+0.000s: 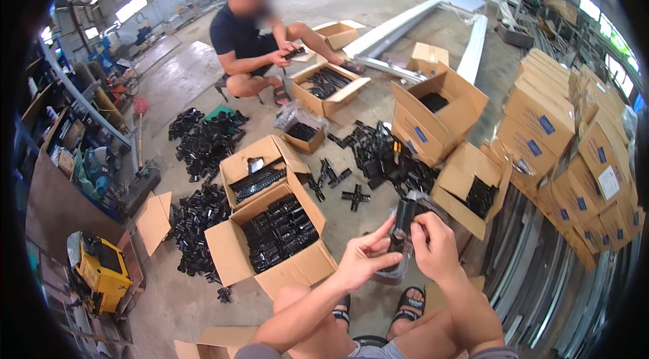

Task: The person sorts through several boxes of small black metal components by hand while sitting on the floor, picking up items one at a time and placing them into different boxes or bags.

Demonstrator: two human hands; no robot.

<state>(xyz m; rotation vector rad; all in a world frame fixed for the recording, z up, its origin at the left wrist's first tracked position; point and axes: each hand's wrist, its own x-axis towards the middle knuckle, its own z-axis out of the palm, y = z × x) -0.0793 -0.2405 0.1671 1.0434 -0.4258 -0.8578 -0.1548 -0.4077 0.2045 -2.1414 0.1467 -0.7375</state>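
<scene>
In front of my knees, my left hand (pixel 368 257) is closed round the lower part of a glossy black fitting (pixel 405 213), thumb on one side and fingers on the other. My right hand (pixel 434 245) grips the same piece from the right, its curled fingertips near the upper end. Something clear, like plastic film, shows beneath it; the hands partly hide both. Beyond the hands, a black cross-shaped connector (pixel 355 197) lies on the floor, next to a loose pile of black connectors (pixel 385 159).
An open carton (pixel 318 261) packed with black parts stands left of my hands. Another carton (pixel 466 207) sits to the right. Heaped black parts (pixel 199 224) lie farther left. A seated co-worker (pixel 247 41) handles a black piece. Stacked cartons (pixel 541 109) and metal bars (pixel 524 278) line the right.
</scene>
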